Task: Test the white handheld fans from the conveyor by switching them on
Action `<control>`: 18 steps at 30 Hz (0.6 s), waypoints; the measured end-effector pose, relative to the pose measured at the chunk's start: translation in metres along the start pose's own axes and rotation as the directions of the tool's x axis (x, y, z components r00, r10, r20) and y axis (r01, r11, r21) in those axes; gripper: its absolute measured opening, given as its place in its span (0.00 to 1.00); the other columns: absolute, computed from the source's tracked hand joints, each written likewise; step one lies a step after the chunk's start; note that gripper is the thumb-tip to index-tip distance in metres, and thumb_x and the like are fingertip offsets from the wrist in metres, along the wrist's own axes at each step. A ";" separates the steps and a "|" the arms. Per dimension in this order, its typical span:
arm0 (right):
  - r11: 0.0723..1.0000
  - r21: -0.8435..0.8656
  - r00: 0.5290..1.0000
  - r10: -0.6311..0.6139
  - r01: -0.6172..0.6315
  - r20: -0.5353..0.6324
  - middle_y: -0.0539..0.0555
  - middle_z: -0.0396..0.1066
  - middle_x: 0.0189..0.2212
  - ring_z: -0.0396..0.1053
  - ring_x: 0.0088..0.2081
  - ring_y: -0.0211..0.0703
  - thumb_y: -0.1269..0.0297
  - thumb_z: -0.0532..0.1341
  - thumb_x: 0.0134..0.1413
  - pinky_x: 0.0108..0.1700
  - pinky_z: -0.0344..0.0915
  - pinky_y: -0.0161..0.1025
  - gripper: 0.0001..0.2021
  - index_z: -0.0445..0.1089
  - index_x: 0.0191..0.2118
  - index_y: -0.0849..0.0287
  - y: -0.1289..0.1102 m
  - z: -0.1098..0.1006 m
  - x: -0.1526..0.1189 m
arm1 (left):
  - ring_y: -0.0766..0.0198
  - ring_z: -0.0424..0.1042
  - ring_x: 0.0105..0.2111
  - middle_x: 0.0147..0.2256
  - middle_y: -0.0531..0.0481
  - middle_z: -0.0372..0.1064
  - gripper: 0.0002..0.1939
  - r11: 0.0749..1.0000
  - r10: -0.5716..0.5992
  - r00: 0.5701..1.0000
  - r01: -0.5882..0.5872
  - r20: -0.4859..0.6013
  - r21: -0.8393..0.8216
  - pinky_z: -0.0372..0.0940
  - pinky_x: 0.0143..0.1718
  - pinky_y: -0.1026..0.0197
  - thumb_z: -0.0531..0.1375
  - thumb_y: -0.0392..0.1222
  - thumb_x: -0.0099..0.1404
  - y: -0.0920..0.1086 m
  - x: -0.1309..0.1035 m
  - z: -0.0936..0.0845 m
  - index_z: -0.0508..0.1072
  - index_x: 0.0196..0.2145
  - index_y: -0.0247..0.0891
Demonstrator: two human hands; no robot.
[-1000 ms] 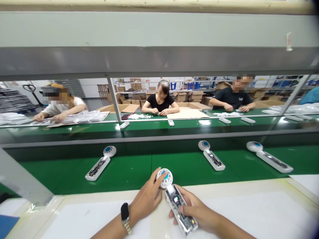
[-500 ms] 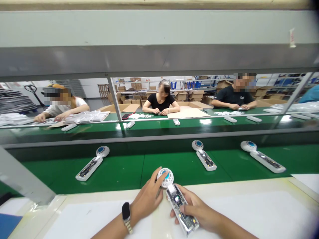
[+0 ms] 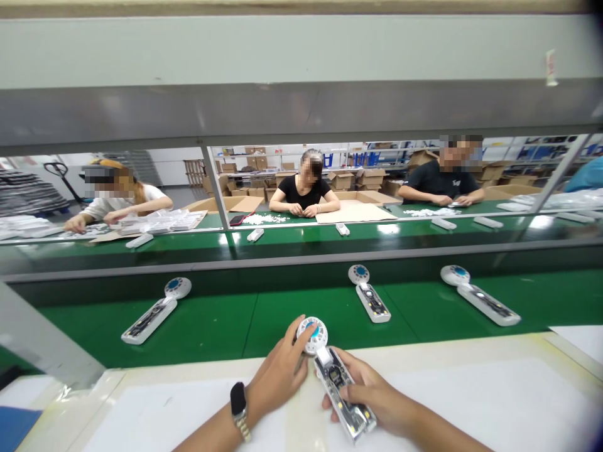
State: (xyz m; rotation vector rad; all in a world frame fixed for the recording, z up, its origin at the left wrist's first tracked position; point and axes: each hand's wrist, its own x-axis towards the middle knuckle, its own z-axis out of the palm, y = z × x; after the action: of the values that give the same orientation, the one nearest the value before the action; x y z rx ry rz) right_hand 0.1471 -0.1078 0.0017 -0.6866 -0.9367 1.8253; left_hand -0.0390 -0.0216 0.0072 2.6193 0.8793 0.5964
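Above the front ledge I hold a white handheld device (image 3: pixel 340 392) with a round slotted head (image 3: pixel 313 336), a blue centre and an open handle that bares a circuit board. My right hand (image 3: pixel 372 392) wraps round the handle, its thumb lying over the board. At the head is my left hand (image 3: pixel 282 367), fingers curled about its side and one fingertip on the blue centre. A watch sits on the left wrist. Similar devices lie on the green belt beyond: one at the left (image 3: pixel 149 319), one past my hands (image 3: pixel 373 302), one at the right (image 3: pixel 487 304).
A metal rail (image 3: pixel 301 260) divides the near belt from a farther green belt carrying white casings (image 3: pixel 343 230). Three co-workers sit across from me, with small white parts before them. A slanted post (image 3: pixel 47 339) stands at left; a shelf panel (image 3: pixel 301 113) spans overhead.
The devices on the near belt have shifted left, while the white casings on the far belt have moved right. The bright light on the held device's board has gone dark. My hands keep their hold.
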 end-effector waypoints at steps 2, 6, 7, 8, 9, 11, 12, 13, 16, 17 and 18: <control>0.999 0.037 1.000 -0.007 0.008 -0.018 0.55 0.66 0.40 0.71 0.36 0.49 0.67 0.66 0.39 0.32 0.67 0.39 0.29 0.59 0.51 0.54 -0.001 0.001 -0.001 | 0.52 0.56 0.55 0.62 0.42 0.38 0.32 1.000 -0.008 1.000 0.008 0.002 -0.005 0.59 0.53 0.51 0.49 0.32 0.61 0.000 0.000 0.000 0.43 0.60 0.45; 0.991 0.003 0.981 -0.135 0.137 -0.142 0.58 0.68 0.41 0.70 0.33 0.45 0.65 0.66 0.40 0.32 0.64 0.38 0.33 0.55 0.54 0.55 -0.004 -0.007 0.000 | 0.52 0.56 0.55 0.62 0.42 0.38 0.33 0.999 -0.031 1.000 0.031 -0.005 -0.016 0.59 0.53 0.50 0.48 0.34 0.61 0.001 -0.001 -0.001 0.38 0.61 0.45; 0.980 -0.050 0.960 -0.200 0.194 -0.197 0.58 0.70 0.40 0.70 0.33 0.44 0.64 0.66 0.40 0.33 0.64 0.38 0.36 0.52 0.56 0.55 -0.005 -0.012 0.001 | 0.53 0.57 0.54 0.62 0.42 0.38 0.33 0.999 -0.034 0.999 0.034 -0.012 -0.019 0.59 0.52 0.49 0.48 0.34 0.62 0.001 -0.001 -0.002 0.38 0.61 0.45; 0.961 -0.116 0.927 -0.274 0.252 -0.257 0.57 0.70 0.39 0.70 0.33 0.44 0.63 0.67 0.40 0.34 0.64 0.39 0.38 0.48 0.57 0.55 -0.007 -0.019 0.003 | 0.53 0.59 0.53 0.62 0.42 0.38 0.33 0.999 -0.037 0.999 0.036 -0.017 -0.023 0.60 0.52 0.49 0.48 0.34 0.62 0.002 -0.001 -0.001 0.37 0.61 0.45; 0.935 -0.188 0.885 -0.348 0.302 -0.310 0.57 0.71 0.38 0.70 0.35 0.45 0.63 0.67 0.40 0.36 0.64 0.40 0.41 0.45 0.59 0.54 -0.009 -0.026 0.004 | 0.54 0.60 0.52 0.62 0.42 0.38 0.33 0.999 -0.038 0.999 0.038 -0.020 -0.026 0.60 0.51 0.49 0.48 0.35 0.62 0.002 -0.002 -0.001 0.38 0.61 0.45; 0.873 -0.324 0.788 -0.475 0.365 -0.392 0.59 0.69 0.43 0.69 0.40 0.49 0.62 0.68 0.39 0.40 0.64 0.43 0.46 0.40 0.60 0.53 -0.017 -0.043 0.007 | 0.55 0.63 0.50 0.62 0.42 0.39 0.32 0.999 -0.038 0.999 0.037 -0.021 -0.027 0.62 0.50 0.49 0.48 0.35 0.62 0.002 -0.002 -0.001 0.39 0.61 0.45; 0.849 -0.374 0.747 -0.515 0.374 -0.420 0.60 0.67 0.46 0.68 0.44 0.50 0.62 0.69 0.37 0.43 0.64 0.44 0.49 0.38 0.61 0.52 -0.022 -0.052 0.007 | 0.55 0.64 0.49 0.62 0.41 0.40 0.31 0.999 -0.036 0.999 0.035 -0.022 -0.024 0.62 0.49 0.49 0.48 0.36 0.62 0.002 -0.002 -0.001 0.40 0.61 0.45; 0.833 -0.406 0.716 -0.538 0.375 -0.444 0.60 0.64 0.49 0.67 0.46 0.52 0.62 0.70 0.36 0.45 0.63 0.46 0.51 0.36 0.62 0.51 -0.027 -0.061 0.007 | 0.55 0.64 0.48 0.61 0.41 0.40 0.31 0.999 -0.033 0.999 0.033 -0.024 -0.020 0.63 0.49 0.49 0.48 0.36 0.63 0.002 -0.002 -0.001 0.41 0.61 0.45; 0.849 -0.397 0.691 -0.520 0.350 -0.502 0.61 0.64 0.51 0.66 0.48 0.53 0.62 0.70 0.34 0.50 0.61 0.49 0.55 0.32 0.62 0.51 -0.043 -0.083 0.004 | 0.55 0.65 0.47 0.61 0.41 0.41 0.29 1.000 -0.029 0.999 0.029 -0.018 0.006 0.63 0.48 0.49 0.48 0.37 0.63 0.002 -0.003 -0.002 0.43 0.60 0.44; 0.862 -0.380 0.694 -0.499 0.335 -0.519 0.60 0.65 0.50 0.66 0.48 0.53 0.62 0.70 0.35 0.50 0.61 0.49 0.54 0.33 0.63 0.52 -0.048 -0.088 0.002 | 0.55 0.65 0.47 0.61 0.41 0.41 0.29 0.999 -0.032 0.999 0.032 -0.010 0.013 0.63 0.48 0.49 0.48 0.37 0.63 0.003 -0.003 -0.002 0.43 0.60 0.44; 0.873 -0.372 0.697 -0.480 0.316 -0.533 0.59 0.67 0.49 0.67 0.47 0.53 0.61 0.70 0.36 0.51 0.61 0.49 0.52 0.35 0.63 0.53 -0.052 -0.093 0.001 | 0.55 0.65 0.47 0.61 0.41 0.41 0.29 0.999 -0.036 0.999 0.036 -0.003 0.020 0.63 0.48 0.49 0.48 0.37 0.63 0.003 -0.003 -0.002 0.43 0.60 0.43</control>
State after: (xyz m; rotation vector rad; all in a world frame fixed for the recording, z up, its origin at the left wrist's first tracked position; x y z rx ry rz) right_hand 0.2441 -0.0649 -0.0064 -1.0598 -0.7928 0.9842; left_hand -0.0407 -0.0249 0.0097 2.6153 0.9365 0.5850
